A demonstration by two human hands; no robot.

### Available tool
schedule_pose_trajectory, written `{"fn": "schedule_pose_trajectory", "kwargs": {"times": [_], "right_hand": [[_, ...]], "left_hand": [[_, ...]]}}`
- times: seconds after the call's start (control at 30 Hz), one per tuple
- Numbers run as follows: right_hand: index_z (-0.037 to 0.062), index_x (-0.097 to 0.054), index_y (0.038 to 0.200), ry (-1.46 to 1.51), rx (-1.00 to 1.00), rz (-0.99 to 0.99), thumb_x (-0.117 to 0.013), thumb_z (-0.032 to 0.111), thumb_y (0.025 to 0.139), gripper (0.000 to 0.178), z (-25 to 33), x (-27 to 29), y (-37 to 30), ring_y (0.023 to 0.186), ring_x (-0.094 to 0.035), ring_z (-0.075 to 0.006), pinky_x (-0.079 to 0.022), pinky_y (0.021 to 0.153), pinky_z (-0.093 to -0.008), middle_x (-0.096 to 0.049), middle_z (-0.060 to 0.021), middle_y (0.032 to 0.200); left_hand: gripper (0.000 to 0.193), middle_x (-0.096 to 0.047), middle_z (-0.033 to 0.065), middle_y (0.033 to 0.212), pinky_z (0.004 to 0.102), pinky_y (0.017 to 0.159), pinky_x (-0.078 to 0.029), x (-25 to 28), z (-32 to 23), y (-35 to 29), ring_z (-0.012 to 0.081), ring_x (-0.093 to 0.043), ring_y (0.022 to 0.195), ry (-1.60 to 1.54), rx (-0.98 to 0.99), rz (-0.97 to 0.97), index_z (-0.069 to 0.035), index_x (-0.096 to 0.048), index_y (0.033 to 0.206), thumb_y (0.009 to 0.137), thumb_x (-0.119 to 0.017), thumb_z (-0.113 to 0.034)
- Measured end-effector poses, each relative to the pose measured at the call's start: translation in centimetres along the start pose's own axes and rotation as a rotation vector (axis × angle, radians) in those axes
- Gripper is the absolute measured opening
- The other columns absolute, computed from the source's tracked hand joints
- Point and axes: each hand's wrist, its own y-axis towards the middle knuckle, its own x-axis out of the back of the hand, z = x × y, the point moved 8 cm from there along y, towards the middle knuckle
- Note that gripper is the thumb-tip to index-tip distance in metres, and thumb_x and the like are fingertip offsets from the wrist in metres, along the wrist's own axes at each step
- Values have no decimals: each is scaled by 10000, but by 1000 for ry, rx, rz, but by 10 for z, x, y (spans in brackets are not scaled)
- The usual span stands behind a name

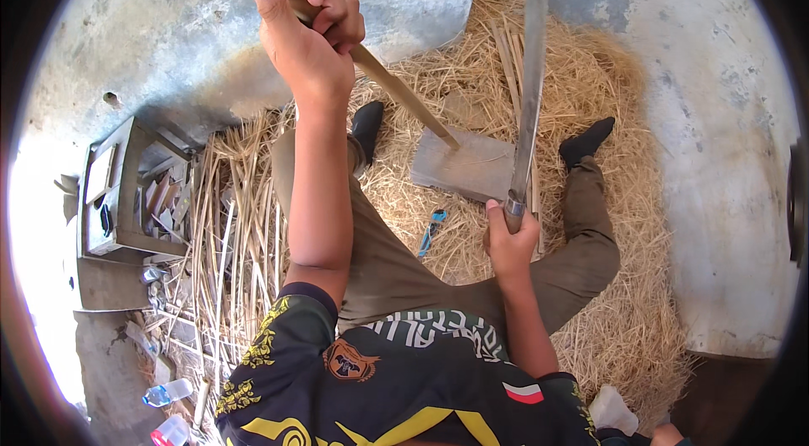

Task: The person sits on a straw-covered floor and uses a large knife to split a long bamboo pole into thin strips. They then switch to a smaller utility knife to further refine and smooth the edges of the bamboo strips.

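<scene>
Raised at the upper left, my left hand (308,54) is wrapped around a long bamboo pole (409,101). The pole slants down to the right, and its lower end meets the top of a wooden block (480,170) lying between my feet. My right hand (511,245) grips the handle of a machete (530,84). Its long blade points up and away, passing by the block's right side, apart from the pole. A blue box cutter (433,229) lies on the shavings just nearer than the block.
Straw-like shavings (619,252) cover the floor around my spread legs. Long split strips (221,235) pile up on the left, beside a wooden frame (126,189) holding scraps. Plastic bottles (168,393) lie at the lower left. Grey walls (716,151) stand ahead and right.
</scene>
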Motion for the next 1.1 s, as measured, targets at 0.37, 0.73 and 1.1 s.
{"fn": "schedule_pose_trajectory", "kwargs": {"times": [0.37, 0.73, 1.1], "right_hand": [[-24, -622, 769, -389, -8, 188, -722, 211, 874, 276, -10, -13, -2, 578, -475, -92, -426, 557, -340, -552, -38, 594], [-46, -646, 803, -410, -87, 238, -727, 252, 878, 317, -91, -29, 25, 571, -547, -158, -469, 593, -370, -605, -107, 618], [-14, -626, 743, -133, 91, 95, -724, 224, 915, 309, 4, -25, 29, 615, -465, -67, -395, 554, -309, -529, -11, 596]], "left_hand": [[611, -273, -30, 609, 298, 495, -180, -3, 0, -3, 98, -196, 486, -26, -7, 42, -132, -420, 844, 1013, -405, -719], [605, -296, -23, 616, 295, 488, -187, -13, 0, -9, 96, -204, 484, -26, -7, 12, -116, -430, 853, 1020, -422, -698], [610, -298, -21, 609, 294, 489, -181, -6, -2, -6, 94, -198, 481, -10, -25, -7, -115, -427, 843, 1016, -426, -699]]}}
